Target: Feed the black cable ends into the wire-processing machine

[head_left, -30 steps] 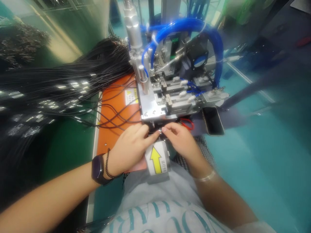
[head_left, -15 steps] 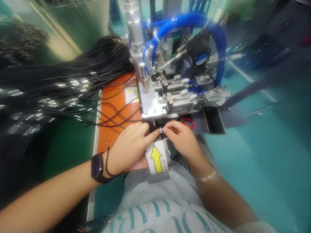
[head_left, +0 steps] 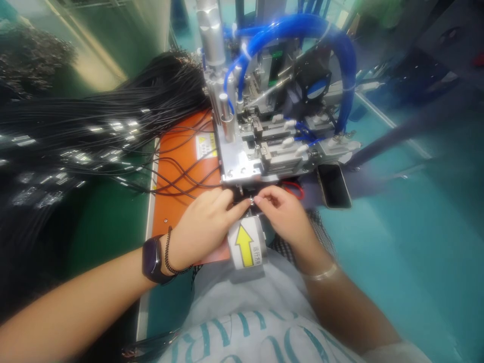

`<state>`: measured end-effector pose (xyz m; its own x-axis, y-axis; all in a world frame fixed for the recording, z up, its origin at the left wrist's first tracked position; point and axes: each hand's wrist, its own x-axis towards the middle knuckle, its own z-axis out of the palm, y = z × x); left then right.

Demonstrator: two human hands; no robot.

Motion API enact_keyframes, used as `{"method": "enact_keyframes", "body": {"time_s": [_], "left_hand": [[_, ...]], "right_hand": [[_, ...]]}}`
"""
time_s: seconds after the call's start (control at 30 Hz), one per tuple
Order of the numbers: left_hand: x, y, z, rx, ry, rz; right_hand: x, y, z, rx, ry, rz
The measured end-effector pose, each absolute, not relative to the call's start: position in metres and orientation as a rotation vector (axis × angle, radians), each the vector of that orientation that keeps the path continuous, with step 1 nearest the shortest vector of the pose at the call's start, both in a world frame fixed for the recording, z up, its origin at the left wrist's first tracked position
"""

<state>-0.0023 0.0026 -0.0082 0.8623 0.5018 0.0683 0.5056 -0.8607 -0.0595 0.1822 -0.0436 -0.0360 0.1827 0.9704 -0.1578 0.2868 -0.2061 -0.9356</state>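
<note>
My left hand, with a dark band on its wrist, reaches over the orange plate at the front of a metal machine. Its fingers are curled, and the thumb stretches to a small silvery piece at the machine's front. From the other side my right hand meets it, thumb and forefinger pinched at that same piece. The fingers hide most of what they hold. Thin black cables cross the plate towards the machine and my left hand. Just below my fingertips sits a white block with a yellow arrow.
A thick bundle of black cables with shiny ends lies at left, over the edge of the orange plate. Blue hoses arch above the machine. At right lies a phone, with a red wire loop nearer my right hand.
The view has shifted slightly. Both hands stay at the same small silvery piece, with hardly any change in the fingers.
</note>
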Motion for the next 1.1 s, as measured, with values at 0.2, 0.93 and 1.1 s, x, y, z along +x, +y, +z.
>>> {"method": "enact_keyframes", "body": {"time_s": [0.2, 0.93, 1.1], "left_hand": [[-0.0012, 0.0012, -0.0027, -2.962, -0.803, -0.011], [-0.0011, 0.0000, -0.0020, -2.919, -0.727, -0.013], [-0.0007, -0.0005, -0.0020, -2.903, -0.721, -0.005]], "right_hand": [[0.1815, -0.0437, -0.0340, -1.644, -1.191, 1.094], [0.1800, -0.0429, -0.0322, -1.644, -1.155, 1.103], [0.1818, -0.0425, -0.0309, -1.659, -1.182, 1.097]]}}
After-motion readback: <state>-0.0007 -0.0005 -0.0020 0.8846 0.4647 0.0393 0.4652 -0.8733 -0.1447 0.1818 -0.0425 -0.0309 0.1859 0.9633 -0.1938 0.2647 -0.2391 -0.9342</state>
